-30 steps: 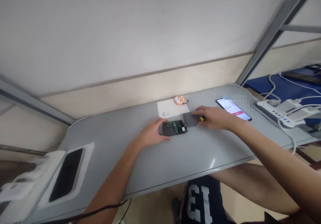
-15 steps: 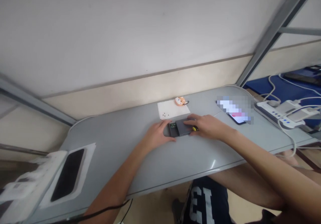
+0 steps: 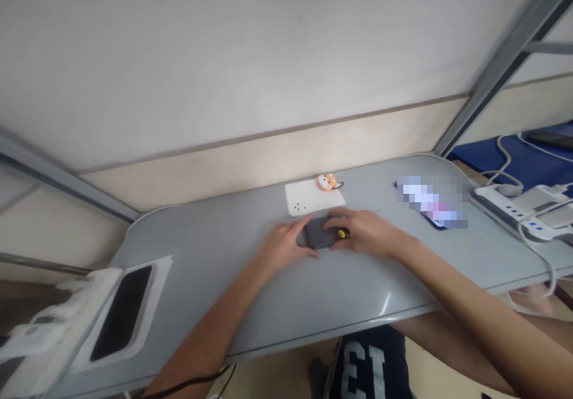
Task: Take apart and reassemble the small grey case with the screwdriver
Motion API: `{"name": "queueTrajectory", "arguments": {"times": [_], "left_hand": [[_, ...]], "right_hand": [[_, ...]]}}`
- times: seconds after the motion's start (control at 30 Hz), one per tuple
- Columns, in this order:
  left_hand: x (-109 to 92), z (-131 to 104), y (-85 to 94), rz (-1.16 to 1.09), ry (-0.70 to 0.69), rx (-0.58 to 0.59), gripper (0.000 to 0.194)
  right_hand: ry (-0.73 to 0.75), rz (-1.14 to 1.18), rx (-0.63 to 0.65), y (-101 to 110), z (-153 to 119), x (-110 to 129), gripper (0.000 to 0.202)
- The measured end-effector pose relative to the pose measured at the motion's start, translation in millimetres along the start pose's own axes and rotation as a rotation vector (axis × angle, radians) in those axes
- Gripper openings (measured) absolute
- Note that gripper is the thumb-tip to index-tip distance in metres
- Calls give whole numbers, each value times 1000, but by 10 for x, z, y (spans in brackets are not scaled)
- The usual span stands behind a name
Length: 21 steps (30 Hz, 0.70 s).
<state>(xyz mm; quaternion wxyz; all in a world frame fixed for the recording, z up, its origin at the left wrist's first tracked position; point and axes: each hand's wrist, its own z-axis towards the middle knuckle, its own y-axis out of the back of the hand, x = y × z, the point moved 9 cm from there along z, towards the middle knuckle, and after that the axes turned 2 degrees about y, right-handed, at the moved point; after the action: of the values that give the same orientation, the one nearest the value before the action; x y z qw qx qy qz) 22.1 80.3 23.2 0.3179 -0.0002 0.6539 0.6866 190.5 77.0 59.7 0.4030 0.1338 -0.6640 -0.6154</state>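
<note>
A small dark grey box-shaped case (image 3: 320, 232) lies on the grey table, its cover hiding the green circuit board. My left hand (image 3: 284, 245) grips its left end, thumb at the near edge and forefinger at the far edge. Around the right end, the fingers of my right hand (image 3: 358, 232) close on the case. Tucked in that same hand is a yellow-and-black tool handle (image 3: 343, 233), most of it hidden. Behind the case, several tiny dark screws (image 3: 297, 207) rest on a sheet of white paper (image 3: 308, 193).
A round orange-and-white animal-faced item (image 3: 327, 182) sits on the paper. To the right are a phone (image 3: 430, 205) with a lit, blurred screen and a white power strip (image 3: 514, 208) with cables. A dark phone (image 3: 123, 312) lies at the left near another white strip (image 3: 80, 321).
The cover has slid left over the case, and the circuit board that showed before is now covered. My right hand has moved left with it, closer to my left hand.
</note>
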Motion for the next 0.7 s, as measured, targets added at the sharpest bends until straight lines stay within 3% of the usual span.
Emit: {"name": "queueTrajectory", "arguments": {"times": [0.17,0.4,0.47,0.5,0.6,0.67,0.7], "left_hand": [[-9,-15,10,-8,-36,-18,95],[-43,-20,28,-57,-77,-30,78],[-50,-18,25,-54,-70,-29,72],[-60,-19,25,-56,-70,-27,69],[-101,-36,46,-65,-77,-30,63],[-124,-52,71,-66,-83,-38,59],[-132,-59,83,-69,-88,-45,57]], "right_hand": [[22,111,35,14,66,21,31],[32,195,-26,56,75,14,28],[20,299,-174,234,104,-15,23],[-12,368,-306,366,115,-77,23],[-205,619,-838,707,18,-455,38],[-328,794,-1095,705,-70,-708,50],[-384,861,-1135,640,-71,-801,57]]}}
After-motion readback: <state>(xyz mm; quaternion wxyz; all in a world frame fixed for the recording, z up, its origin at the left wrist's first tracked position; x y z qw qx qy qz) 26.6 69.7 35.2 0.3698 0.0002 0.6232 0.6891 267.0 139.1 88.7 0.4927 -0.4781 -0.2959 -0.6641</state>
